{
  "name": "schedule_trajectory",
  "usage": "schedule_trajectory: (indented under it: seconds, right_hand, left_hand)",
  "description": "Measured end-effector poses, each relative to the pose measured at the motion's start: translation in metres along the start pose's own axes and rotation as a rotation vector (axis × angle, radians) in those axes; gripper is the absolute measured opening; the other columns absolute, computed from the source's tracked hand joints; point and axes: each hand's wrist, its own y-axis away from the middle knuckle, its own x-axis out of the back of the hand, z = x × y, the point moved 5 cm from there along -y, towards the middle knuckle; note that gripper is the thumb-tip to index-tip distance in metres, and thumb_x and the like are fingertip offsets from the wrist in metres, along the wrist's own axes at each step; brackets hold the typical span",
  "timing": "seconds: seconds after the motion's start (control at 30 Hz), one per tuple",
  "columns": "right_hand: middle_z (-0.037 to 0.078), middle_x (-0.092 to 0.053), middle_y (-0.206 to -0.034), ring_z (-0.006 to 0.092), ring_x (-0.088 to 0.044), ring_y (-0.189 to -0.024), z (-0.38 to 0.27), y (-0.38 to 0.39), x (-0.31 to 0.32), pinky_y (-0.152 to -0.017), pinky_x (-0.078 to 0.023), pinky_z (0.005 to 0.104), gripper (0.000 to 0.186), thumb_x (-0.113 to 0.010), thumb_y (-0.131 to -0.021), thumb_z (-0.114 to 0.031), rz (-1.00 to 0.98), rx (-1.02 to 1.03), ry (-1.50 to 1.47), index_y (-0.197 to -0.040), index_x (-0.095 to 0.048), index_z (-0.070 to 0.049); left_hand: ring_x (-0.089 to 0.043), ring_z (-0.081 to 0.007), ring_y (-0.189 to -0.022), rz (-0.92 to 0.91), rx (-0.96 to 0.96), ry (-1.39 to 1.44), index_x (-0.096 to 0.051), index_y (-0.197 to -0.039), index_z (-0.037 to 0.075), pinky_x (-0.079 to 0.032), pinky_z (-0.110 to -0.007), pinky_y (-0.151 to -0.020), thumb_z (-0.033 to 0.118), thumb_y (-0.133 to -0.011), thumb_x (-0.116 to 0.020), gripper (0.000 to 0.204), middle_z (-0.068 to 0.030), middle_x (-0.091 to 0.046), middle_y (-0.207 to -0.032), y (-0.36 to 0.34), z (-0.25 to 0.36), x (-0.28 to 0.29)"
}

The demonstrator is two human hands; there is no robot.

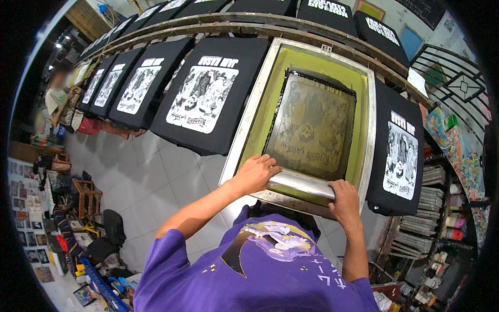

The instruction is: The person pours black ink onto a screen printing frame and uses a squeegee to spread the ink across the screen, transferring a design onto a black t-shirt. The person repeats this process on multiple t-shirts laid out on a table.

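A silver-framed printing screen (370, 125) with yellow-green mesh lies over a board in front of me. A dark inked picture area (317, 122) shows in the middle of its mesh. Across the near end of the screen lies a metal-handled squeegee (302, 184). My left hand (256, 173) is closed on the squeegee's left end, and my right hand (344, 199) grips its right end. The squeegee's blade edge is hidden from this view. On the left is a black shirt (204, 99) with a white print, and on the right another printed black shirt (399, 151).
A rail (228, 25) runs behind the boards, with more printed black shirts (140, 78) along it. Stacked frames (422, 208) fill a rack at right. A black chair (112, 229) and wooden stand (87, 197) are at left. Another person (58, 96) is at far left.
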Motion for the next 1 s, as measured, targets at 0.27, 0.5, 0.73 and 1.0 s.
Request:
schedule_trajectory:
  seconds: [0.27, 0.5, 0.73, 1.0]
  right_hand:
    - [0.014, -0.067, -0.100, 0.0372, -0.062, -0.097, 0.001, 0.005, 0.002, -0.087, -0.048, 0.0453, 0.047, -0.073, -0.059, 0.008, 0.195, -0.123, 0.034, -0.103, -0.065, -0.005]
    - [0.010, -0.068, -0.099, 0.0328, -0.065, -0.098, 0.010, 0.005, -0.009, -0.096, -0.048, 0.0455, 0.047, -0.073, -0.058, 0.006, 0.219, -0.160, 0.063, -0.103, -0.067, -0.007]
    - [0.007, -0.071, -0.106, 0.0283, -0.066, -0.104, 0.029, -0.026, 0.013, -0.105, -0.044, 0.0481, 0.048, -0.075, -0.061, 0.005, 0.114, -0.112, 0.022, -0.107, -0.070, -0.010]
    - [0.009, -0.070, -0.099, 0.0305, -0.067, -0.096, 0.136, -0.219, 0.035, -0.088, -0.045, 0.0447, 0.032, -0.072, -0.068, 0.003, 0.437, 0.023, 0.192, -0.097, -0.069, -0.011]
  left_hand:
    - [-0.065, -0.0227, -0.095, 0.009, 0.062, 0.004, -0.073, -0.110, 0.011, -0.055, -0.038, -0.078, 0.018, -0.066, -0.079, 0.044, -0.0025, -0.066, -0.098, -0.006, -0.004, -0.004]
    - [-0.065, -0.0230, -0.089, 0.050, 0.087, 0.035, -0.075, -0.106, 0.010, -0.055, -0.036, -0.075, 0.010, -0.074, -0.067, 0.034, -0.0026, -0.069, -0.097, -0.009, -0.002, -0.001]
    - [-0.066, -0.0287, -0.099, -0.094, 0.123, 0.106, -0.073, -0.115, 0.011, -0.057, -0.041, -0.082, 0.007, -0.063, -0.078, 0.052, -0.0063, -0.069, -0.101, -0.043, -0.024, 0.024]
    - [-0.071, -0.0341, -0.086, 0.158, 0.175, -0.065, -0.077, -0.107, 0.015, -0.059, -0.045, -0.075, 0.013, -0.069, -0.080, 0.037, -0.0131, -0.074, -0.095, -0.223, -0.156, 0.034]
